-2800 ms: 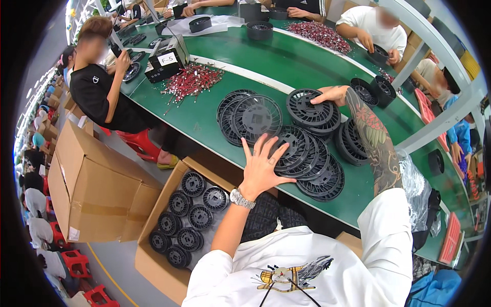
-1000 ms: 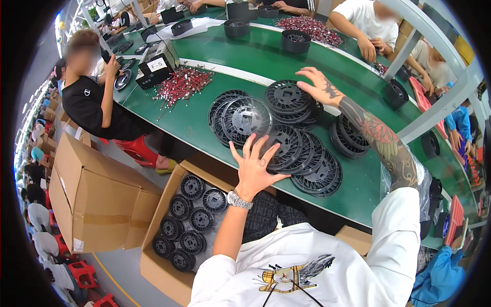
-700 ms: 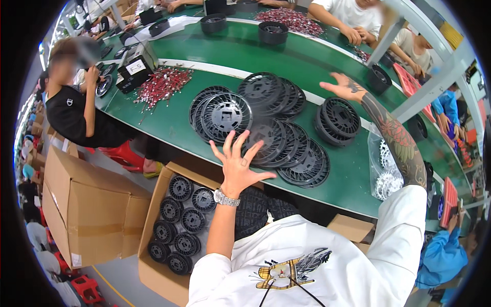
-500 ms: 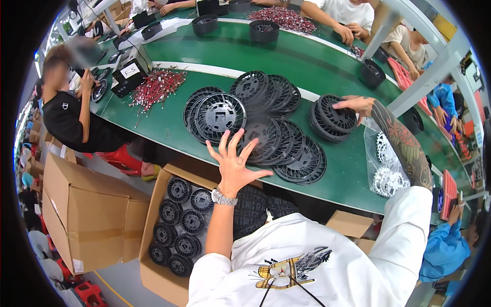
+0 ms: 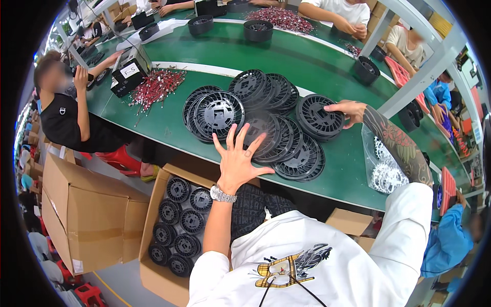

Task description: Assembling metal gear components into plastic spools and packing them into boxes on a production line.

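Observation:
My left hand [image 5: 238,162] has its fingers spread and holds nothing. It hovers at the near edge of several overlapping black slotted round covers [image 5: 220,113], close to the stack [image 5: 263,135] in the middle. Further right, my right hand [image 5: 352,112] grips the rim of a black slotted round cover [image 5: 318,118], with the thumb on its upper face and the other fingers at its side, partly hidden. That cover lies face up on the bench, and whatever is under it is mostly hidden. More covers [image 5: 302,159] fan out between my hands.
An open carton [image 5: 149,250] of black round parts stands below the green bench [image 5: 348,171], beside a closed carton [image 5: 99,215]. A plastic bag of white gear-like parts [image 5: 384,174] lies right. Red wire pieces [image 5: 157,86] and a black box [image 5: 131,70] are left. Co-workers sit around.
My right hand has moved a little left and turned the round cover to face up more squarely, over the dark round part seen below it before. My left hand stays spread, nearly in place.

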`<state>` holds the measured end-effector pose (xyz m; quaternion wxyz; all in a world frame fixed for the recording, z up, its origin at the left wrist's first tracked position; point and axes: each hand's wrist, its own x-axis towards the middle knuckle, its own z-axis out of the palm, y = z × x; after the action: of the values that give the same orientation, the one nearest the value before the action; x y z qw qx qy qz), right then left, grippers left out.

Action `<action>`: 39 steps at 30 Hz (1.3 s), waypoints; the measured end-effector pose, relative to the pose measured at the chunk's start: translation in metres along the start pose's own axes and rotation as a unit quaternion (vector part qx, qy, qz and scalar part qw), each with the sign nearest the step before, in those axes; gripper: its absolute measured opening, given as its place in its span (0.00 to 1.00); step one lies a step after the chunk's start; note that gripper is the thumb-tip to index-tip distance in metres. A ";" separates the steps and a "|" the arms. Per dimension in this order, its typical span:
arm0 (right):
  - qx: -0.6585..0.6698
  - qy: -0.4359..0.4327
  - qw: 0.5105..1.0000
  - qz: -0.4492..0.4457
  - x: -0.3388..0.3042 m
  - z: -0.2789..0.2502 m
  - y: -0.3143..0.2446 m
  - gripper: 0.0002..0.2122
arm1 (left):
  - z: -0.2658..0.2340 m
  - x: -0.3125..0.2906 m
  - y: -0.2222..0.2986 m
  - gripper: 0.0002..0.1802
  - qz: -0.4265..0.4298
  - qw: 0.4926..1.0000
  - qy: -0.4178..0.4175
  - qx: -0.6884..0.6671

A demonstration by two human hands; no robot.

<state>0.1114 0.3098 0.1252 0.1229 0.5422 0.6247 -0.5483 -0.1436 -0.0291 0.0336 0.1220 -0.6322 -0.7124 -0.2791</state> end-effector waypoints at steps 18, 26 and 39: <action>0.140 0.029 0.978 -0.150 -0.024 0.015 0.000 0.29 | 0.001 -0.005 0.001 0.53 -0.007 0.999 0.046 -0.009; 0.180 0.074 0.968 -0.156 -0.023 0.027 0.009 0.29 | 0.024 -0.013 0.086 0.55 0.108 0.991 0.043 -0.068; 0.223 0.027 0.956 -0.187 -0.027 0.023 0.019 0.32 | 0.011 0.064 0.123 0.66 0.045 0.985 -0.156 0.050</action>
<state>0.1271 0.2724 0.1260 -0.1227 0.4436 0.5804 -0.6718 -0.0330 0.0354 0.0881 0.0535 -0.6921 -0.7070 -0.1352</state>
